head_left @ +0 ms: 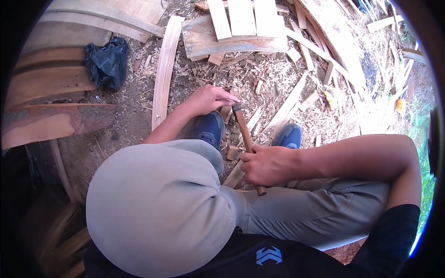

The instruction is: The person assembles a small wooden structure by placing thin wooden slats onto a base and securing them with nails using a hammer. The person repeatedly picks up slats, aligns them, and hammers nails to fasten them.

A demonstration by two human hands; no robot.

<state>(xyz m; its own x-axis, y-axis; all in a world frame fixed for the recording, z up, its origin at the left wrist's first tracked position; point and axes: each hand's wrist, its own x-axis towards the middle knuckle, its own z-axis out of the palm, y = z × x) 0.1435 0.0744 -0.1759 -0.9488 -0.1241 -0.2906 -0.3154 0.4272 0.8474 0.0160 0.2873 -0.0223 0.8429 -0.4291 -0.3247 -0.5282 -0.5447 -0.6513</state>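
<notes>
Closest to me, grey trousers (320,213) cover the bent legs, and just past the thigh sits the butt (261,190) of a hammer (244,132). The right hand (266,165) has its fingers wrapped around the lower handle (242,124), with the butt poking out of the fist on the near side. From there the hammer slants away between two blue shoes (210,131), its head (237,107) at the far end, by the left hand (211,100). Those left fingers are stretched out and close together, their tips right beside the head; whether they touch it or pinch something small, I can't tell.

I'd judge the hammer stiff and hard to break, with most of its weight in the head and the wood fairly smooth to the palm. Low on the handle looks a sound place to grip; nearer the head would feel steadier but weaker.

A small block (232,152) lies between the shoes, another (226,112) partly under the left hand, among scattered shavings (250,74). Beyond, a long plank (166,74) lies to the left, then a crumpled black bag (106,62) beside stacked boards (55,79). Farthest off, pale boards (242,18) rest on a broad slab (199,39).
</notes>
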